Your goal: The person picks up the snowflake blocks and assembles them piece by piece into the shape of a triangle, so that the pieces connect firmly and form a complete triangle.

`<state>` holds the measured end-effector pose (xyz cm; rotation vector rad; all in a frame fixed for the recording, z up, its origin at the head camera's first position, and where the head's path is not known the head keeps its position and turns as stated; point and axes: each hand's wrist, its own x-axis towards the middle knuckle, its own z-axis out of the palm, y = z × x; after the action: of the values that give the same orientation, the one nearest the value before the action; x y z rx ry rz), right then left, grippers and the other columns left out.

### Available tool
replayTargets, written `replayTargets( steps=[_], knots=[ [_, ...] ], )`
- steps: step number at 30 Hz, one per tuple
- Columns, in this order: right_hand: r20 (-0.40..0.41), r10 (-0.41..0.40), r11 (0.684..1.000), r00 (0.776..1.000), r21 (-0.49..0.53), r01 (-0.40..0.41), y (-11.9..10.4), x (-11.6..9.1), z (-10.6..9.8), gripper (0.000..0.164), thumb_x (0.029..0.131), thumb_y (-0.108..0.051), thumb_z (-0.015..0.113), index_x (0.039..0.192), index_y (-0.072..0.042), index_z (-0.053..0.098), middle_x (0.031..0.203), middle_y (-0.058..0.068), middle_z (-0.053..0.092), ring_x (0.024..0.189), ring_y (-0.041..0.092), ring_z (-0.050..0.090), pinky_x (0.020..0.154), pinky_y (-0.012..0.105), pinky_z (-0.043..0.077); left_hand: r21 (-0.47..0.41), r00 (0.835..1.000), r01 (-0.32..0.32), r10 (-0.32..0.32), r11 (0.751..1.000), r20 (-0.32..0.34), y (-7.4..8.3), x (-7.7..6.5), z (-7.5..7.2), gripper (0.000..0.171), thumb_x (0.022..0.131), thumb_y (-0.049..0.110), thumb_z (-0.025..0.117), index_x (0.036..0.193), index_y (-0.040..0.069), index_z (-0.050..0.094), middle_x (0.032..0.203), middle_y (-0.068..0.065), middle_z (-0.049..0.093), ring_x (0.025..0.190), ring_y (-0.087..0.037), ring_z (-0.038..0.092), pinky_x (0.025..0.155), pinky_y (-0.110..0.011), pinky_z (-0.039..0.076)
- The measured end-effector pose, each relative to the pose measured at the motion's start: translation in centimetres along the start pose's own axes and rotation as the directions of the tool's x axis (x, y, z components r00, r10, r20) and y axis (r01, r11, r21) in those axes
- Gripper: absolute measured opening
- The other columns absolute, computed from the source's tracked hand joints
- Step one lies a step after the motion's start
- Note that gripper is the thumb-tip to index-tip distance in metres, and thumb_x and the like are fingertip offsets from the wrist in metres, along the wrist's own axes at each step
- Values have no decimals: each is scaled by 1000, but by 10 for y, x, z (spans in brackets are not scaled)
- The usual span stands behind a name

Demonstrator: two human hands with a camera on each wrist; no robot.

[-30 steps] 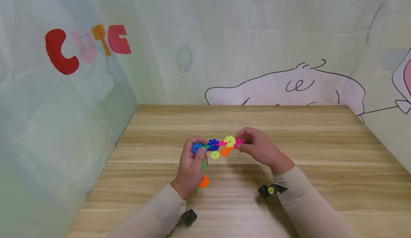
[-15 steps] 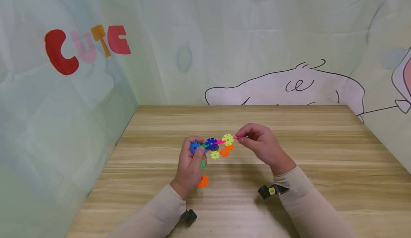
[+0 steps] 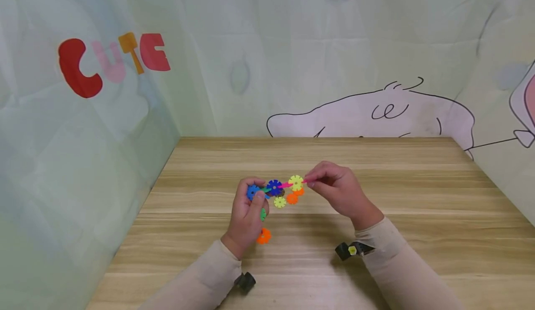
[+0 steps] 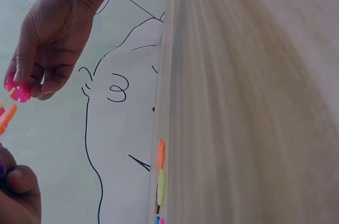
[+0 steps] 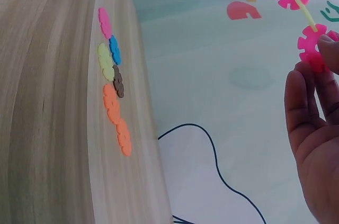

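In the head view my left hand (image 3: 246, 214) grips the left end of a chain of slotted plastic snowflake discs, thumb over the light blue disc (image 3: 252, 192). To the right follow a green one, a dark blue disc (image 3: 274, 187), a pink disc (image 3: 285, 185) and a yellow disc (image 3: 296, 183). My right hand (image 3: 347, 189) pinches another pink disc (image 5: 311, 49) between thumb and fingers at the chain's right end. It stands edge-on in the head view, right at the yellow disc's rim. In the right wrist view the yellow disc's edge meets its slotted rim.
Loose discs lie on the wooden table (image 3: 397, 175) under the chain: a yellow disc (image 3: 279, 202), a brown disc (image 5: 118, 81), two orange ones (image 5: 111, 104), a blue disc (image 5: 115, 50) and a pink one (image 5: 105, 23). Nearer, a green disc (image 3: 263, 214) and an orange disc (image 3: 264, 236) lie beside my left hand.
The pink disc in my right hand has turned from face-on to edge-on. My right hand shifted slightly up, then back left to the yellow disc. The chain's right part moved slightly left.
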<state>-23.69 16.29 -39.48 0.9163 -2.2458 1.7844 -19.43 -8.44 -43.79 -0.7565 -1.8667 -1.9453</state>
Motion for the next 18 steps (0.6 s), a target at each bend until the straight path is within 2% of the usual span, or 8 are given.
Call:
replayTargets(
  steps=[4,7,11,14,18],
  knots=[
    [-6,-42,999,999,-20,41,2,-1,0,15,95,11,70,101,-1,77,100,15,72,91,15,71,82,26,62,-3,999,-38,38,999,9,-2,1,-1,19,110,-3,37,125,-13,40,93,-5,54,61,-23,45,56,-24,43],
    [-8,-69,997,998,-26,69,3,-1,1,16,95,11,69,102,-1,77,99,20,71,89,15,71,81,26,62,-15,998,-59,59,998,19,-3,1,-2,17,109,-5,37,124,-12,41,94,-3,56,60,-23,43,55,-24,42],
    [-16,-92,995,996,-47,91,3,-1,1,17,94,12,69,100,-1,77,97,20,71,88,14,70,79,25,61,-19,998,-60,61,998,32,-3,1,-3,16,109,-6,37,123,-12,42,96,-7,58,60,-22,43,55,-24,42],
    [-26,-97,992,995,-78,95,2,-1,2,17,93,12,71,98,-3,78,96,13,72,87,14,70,77,25,61,-7,998,-47,47,999,34,-1,0,-2,16,109,-6,39,123,-11,43,95,-14,57,60,-22,44,56,-23,44],
    [-31,-107,989,994,-103,104,1,-1,3,14,92,11,73,97,-1,78,95,11,72,87,14,70,76,24,61,5,999,-43,43,999,33,2,0,-1,15,108,-6,40,122,-11,43,94,-19,57,61,-21,45,57,-23,45]
  ],
)
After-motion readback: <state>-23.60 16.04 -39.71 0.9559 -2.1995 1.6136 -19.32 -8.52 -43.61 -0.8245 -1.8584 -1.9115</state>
